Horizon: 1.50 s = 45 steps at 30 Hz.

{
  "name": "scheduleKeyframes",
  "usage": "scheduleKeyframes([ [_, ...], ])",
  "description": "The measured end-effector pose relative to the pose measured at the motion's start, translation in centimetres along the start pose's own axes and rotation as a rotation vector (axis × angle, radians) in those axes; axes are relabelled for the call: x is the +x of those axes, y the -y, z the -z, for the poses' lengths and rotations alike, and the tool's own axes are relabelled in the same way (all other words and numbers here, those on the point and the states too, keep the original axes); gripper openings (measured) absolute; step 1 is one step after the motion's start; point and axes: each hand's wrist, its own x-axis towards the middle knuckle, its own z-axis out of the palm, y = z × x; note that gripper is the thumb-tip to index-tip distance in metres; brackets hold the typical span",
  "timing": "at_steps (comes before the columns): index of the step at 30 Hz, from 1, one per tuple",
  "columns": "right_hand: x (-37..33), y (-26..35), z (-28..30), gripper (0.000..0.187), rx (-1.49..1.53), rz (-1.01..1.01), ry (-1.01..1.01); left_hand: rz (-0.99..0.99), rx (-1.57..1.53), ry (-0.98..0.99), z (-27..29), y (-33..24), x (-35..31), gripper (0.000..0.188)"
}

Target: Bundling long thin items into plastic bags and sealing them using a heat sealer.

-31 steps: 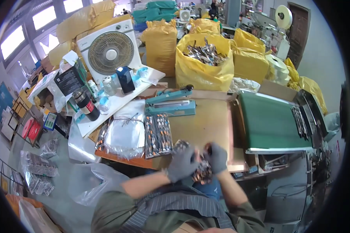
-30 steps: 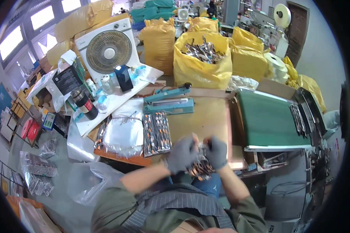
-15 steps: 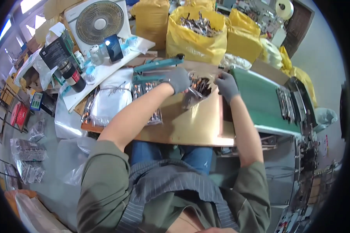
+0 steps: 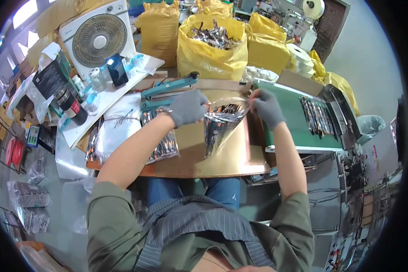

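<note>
A clear plastic bag (image 4: pixel 220 131) filled with dark slim packets hangs between my hands over the tan tabletop (image 4: pixel 190 158). My left hand (image 4: pixel 189 108), in a grey glove, closes its fingers on the bag's upper left edge. At the upper right edge, the gloved fingers of my right hand (image 4: pixel 266 108) pinch the film. The mouth is stretched between them, with packet ends showing inside. Just beyond my left hand stands a teal hand sealer (image 4: pixel 170 86) with a black knob. Another filled bag (image 4: pixel 165 147) lies under my left forearm.
Flat clear bags (image 4: pixel 118 127) are stacked at the left. A white shelf (image 4: pixel 109 102) holds a phone, jars and a bottle, with a fan (image 4: pixel 99 41) behind. At right, a green conveyor belt (image 4: pixel 285 118) carries a row of packets (image 4: pixel 318 115). A yellow sack (image 4: pixel 213 59) stands beyond.
The bag has gone from slumped and tilted to hanging straighter, its packets lower and lined up inside. My hands have drawn its mouth wider. The whole view has shifted slightly.
</note>
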Motion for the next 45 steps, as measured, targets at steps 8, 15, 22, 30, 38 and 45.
scheduleKeyframes([
  [8,-2.5,3.4,-5.5,0.023,-0.529,0.784,0.003,0.095,-0.512,0.143,5.0,-6.3,-2.2,0.029],
  [15,6.2,-0.4,-13.6,0.031,-0.771,0.601,-0.059,0.359,-0.509,-0.174,-4.0,9.4,-5.0,0.054],
  [22,22.2,-7.6,-18.0,0.031,-0.641,0.378,-0.455,0.651,-0.856,-0.285,-5.6,17.0,-3.7,0.053],
  [30,22.8,0.0,-21.4,0.027,-0.790,0.434,-0.166,0.795,-0.821,-0.575,-4.7,26.7,-1.2,0.060],
  [38,23.3,-12.2,-21.9,0.014,-0.873,0.241,-0.222,0.948,-0.578,-0.410,-3.2,25.4,-1.6,0.050],
  [45,22.4,-12.1,-22.0,0.021,-0.796,0.219,-0.211,0.689,0.178,-0.802,-4.9,19.3,-7.8,0.060],
])
